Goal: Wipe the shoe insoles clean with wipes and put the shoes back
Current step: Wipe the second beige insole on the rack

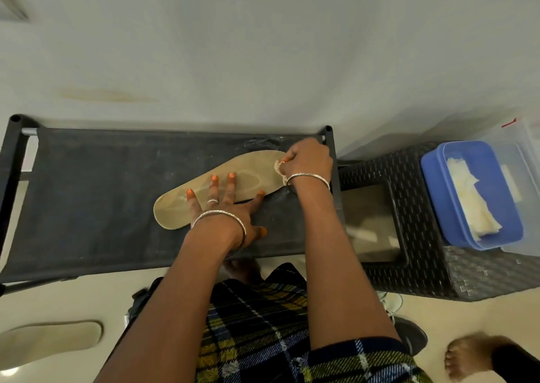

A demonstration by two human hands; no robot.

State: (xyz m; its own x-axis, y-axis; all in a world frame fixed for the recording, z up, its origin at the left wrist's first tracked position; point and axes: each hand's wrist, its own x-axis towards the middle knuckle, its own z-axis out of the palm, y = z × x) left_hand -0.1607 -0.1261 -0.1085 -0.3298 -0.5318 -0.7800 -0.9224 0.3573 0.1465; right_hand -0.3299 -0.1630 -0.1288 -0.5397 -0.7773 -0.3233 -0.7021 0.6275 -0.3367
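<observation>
Wiping is the step in hand: your left hand point(225, 207) lies flat, fingers spread, pinning the tan insole point(251, 178) to the black rack top point(96, 195), while your right hand point(309, 157) clenches a crumpled wipe point(280, 170) at the insole's 2 o'clock end. Next you should probably drag the wipe toward the 8 o'clock end under a firm press. A second insole point(49, 341) lies on the floor point(87, 301) at 8 o'clock, with fresh wipes point(470, 198) in the blue box point(432, 184) at 3 o'clock.

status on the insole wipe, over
Left hand flat, pressing insole onto black shelf. Right hand grips wipe at its right end. Second insole on floor; nothing blocking.
</observation>
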